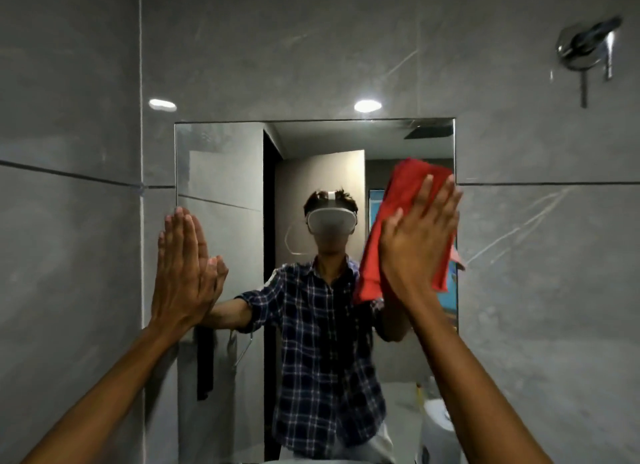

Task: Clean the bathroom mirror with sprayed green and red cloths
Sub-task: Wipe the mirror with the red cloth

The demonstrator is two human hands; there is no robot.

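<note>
Red cloth (398,221) soft, matt; mirror (221,173) glossy glass; wall tiles (346,48) polished.

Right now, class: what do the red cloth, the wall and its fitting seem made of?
Red cloth: soft woven or microfibre fabric, matte; it folds and drapes under the right hand.
Wall: large grey tiles, stone-look, glossy; grout lines and lamp reflections show.
Wall fitting: likely polished chromed metal; bright mirror-like sheen, though blurred.

My left hand (183,269) lies flat on the mirror (225,173) edge at nine o'clock, my right hand (420,235) presses the cloth (391,200) against it at two o'clock, tap (585,48) beyond.
</note>
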